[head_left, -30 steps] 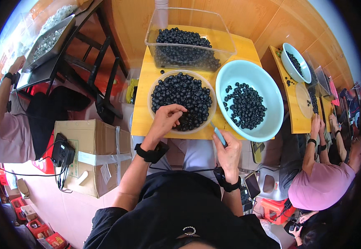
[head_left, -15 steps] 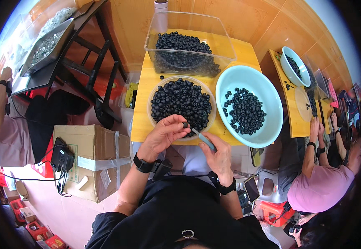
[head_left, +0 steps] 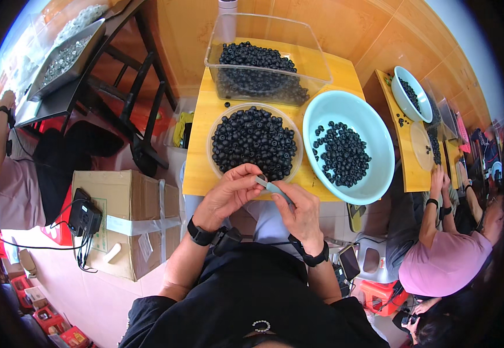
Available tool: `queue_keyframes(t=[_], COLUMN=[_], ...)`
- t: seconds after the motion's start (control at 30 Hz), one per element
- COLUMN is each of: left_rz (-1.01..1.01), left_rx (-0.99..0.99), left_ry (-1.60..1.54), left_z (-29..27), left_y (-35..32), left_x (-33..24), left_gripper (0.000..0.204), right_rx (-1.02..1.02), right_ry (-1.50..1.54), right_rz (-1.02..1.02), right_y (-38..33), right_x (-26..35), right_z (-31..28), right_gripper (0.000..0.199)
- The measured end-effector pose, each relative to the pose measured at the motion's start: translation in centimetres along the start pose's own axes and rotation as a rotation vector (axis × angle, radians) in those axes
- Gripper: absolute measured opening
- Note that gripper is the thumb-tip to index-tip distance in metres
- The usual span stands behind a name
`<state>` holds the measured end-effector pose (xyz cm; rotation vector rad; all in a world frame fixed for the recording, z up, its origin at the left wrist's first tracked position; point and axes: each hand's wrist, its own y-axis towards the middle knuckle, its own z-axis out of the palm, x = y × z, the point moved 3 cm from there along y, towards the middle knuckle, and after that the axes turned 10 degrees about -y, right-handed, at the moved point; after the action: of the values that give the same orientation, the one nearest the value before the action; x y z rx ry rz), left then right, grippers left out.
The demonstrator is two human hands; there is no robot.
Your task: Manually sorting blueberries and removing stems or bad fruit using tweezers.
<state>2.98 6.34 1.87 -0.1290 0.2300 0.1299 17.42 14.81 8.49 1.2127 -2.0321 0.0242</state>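
My left hand (head_left: 230,196) pinches one small black bead-like piece (head_left: 261,177) between thumb and fingertips. In my right hand (head_left: 301,214) is a small knife (head_left: 277,190) with a light blue handle. Its short blade lies against the black piece, partly covered by my left thumb. Both hands are over the near edge of a round shallow tray (head_left: 210,146) heaped with black pieces (head_left: 255,139), several showing a hole. To the right, a pale blue basin (head_left: 344,105) contains more of the same pieces.
A clear rectangular bin (head_left: 315,80) of black pieces stands at the back of the yellow table (head_left: 197,177). One loose piece (head_left: 227,104) lies between bin and tray. A taped cardboard box (head_left: 118,200) is at left. Other people work on both sides.
The knife has shifted left and its blade now crosses the black piece. My right hand has moved slightly left with it; my left hand has tilted a little.
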Motion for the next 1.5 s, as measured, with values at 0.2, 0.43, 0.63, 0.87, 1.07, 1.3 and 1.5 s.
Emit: queue_keyframes(t=[0.2,0.43,0.63,0.87,1.07,1.3,1.5], left_rz=[-0.009,-0.099,-0.089,-0.091,-0.148,-0.230,-0.196], left_rx=[-0.010,0.076,0.051,-0.019,-0.048,0.000,-0.095], left_ry=[-0.034,-0.019,-0.091,-0.040,0.078,0.027,0.301], left_z=[-0.1,1.0,0.7,0.5,0.7,-0.4,1.3], left_y=[-0.3,-1.3,-1.4,-1.3,-1.6,-1.9,-2.0], left_x=[0.1,-0.2,-0.2,-0.1,0.9,2.4,1.6], left_gripper=[0.016,0.013,0.014,0.014,0.019,0.025,0.022], right_rx=[0.005,-0.163,-0.006,-0.004,0.245,0.273,0.296], right_ry=[-0.010,-0.085,0.136,0.338,0.525,0.924,0.565], right_rz=[-0.010,0.031,0.188,0.139,0.303,0.481,0.345], right_y=[0.0,0.0,0.0,0.5,-0.4,-1.2,-1.1], right_x=[0.0,-3.9,-2.8,-0.6,-0.7,-0.6,-0.5], right_z=[0.1,1.6,0.3,0.7,1.9,1.8,0.5], right_gripper=[0.019,0.018,0.018,0.024,0.020,0.015,0.021])
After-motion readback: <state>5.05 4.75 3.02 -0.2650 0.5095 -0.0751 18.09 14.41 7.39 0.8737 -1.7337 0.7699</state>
